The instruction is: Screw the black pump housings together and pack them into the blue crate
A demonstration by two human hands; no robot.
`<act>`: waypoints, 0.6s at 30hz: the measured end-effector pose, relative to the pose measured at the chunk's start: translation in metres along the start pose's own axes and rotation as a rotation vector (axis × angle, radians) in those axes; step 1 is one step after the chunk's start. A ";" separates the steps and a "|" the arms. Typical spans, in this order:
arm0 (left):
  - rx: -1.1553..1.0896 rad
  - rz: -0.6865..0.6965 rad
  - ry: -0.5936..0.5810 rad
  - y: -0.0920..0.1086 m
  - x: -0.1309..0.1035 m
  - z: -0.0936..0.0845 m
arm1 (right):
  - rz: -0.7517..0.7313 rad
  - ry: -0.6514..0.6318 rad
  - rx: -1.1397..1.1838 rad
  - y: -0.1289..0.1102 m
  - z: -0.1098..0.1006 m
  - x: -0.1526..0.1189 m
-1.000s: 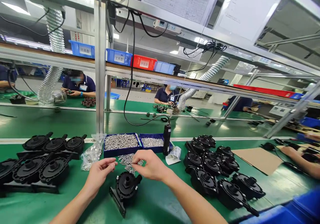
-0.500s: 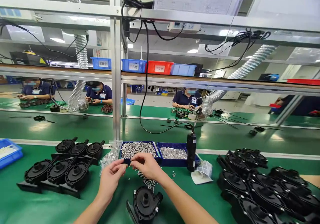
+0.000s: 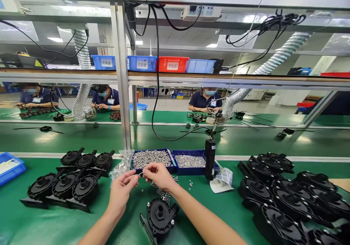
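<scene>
My left hand (image 3: 125, 186) and my right hand (image 3: 158, 175) nearly meet above the green mat, fingertips pinched. A thin, small screw (image 3: 140, 173) shows between them, and both hands pinch it. Just behind is a blue bin of screws (image 3: 151, 159), with a blue bin of small nuts (image 3: 190, 161) to its right. Loose screws (image 3: 163, 194) lie on the mat beneath my right hand. Nearer to me sits a round black housing (image 3: 160, 216) with a few bright fasteners at its rim.
Black housings (image 3: 84, 188) stand in rows at left, and several more (image 3: 290, 208) crowd the right. A black electric screwdriver (image 3: 210, 157) hangs upright beside a white pouch (image 3: 222, 181). A plastic bag (image 3: 121, 164) lies left of the bins. People sit across the bench.
The camera view has shifted slightly, with the shelf higher in the picture. Both hands remain close together, and the thin screw shows more clearly between the fingertips.
</scene>
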State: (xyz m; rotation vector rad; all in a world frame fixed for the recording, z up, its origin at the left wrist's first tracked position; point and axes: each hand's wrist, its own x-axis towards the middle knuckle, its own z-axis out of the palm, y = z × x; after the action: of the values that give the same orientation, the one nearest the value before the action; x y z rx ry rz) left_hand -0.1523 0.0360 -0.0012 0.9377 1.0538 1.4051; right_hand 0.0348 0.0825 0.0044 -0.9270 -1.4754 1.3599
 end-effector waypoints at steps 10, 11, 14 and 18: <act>0.083 -0.006 -0.026 0.006 -0.002 -0.002 | 0.176 -0.069 0.071 0.006 -0.004 -0.005; 0.094 -0.015 -0.039 0.006 -0.002 -0.002 | 0.202 -0.077 0.083 0.008 -0.005 -0.005; 0.115 -0.045 -0.074 0.004 -0.002 -0.002 | 0.261 -0.094 0.130 0.013 -0.006 -0.006; 0.214 -0.015 -0.113 0.006 0.006 -0.009 | 0.335 -0.135 0.216 0.016 -0.009 -0.005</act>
State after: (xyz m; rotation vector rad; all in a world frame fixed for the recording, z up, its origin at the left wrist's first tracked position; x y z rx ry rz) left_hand -0.1633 0.0410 0.0022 1.1485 1.1384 1.2283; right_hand 0.0438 0.0825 -0.0119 -0.9873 -1.2759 1.8186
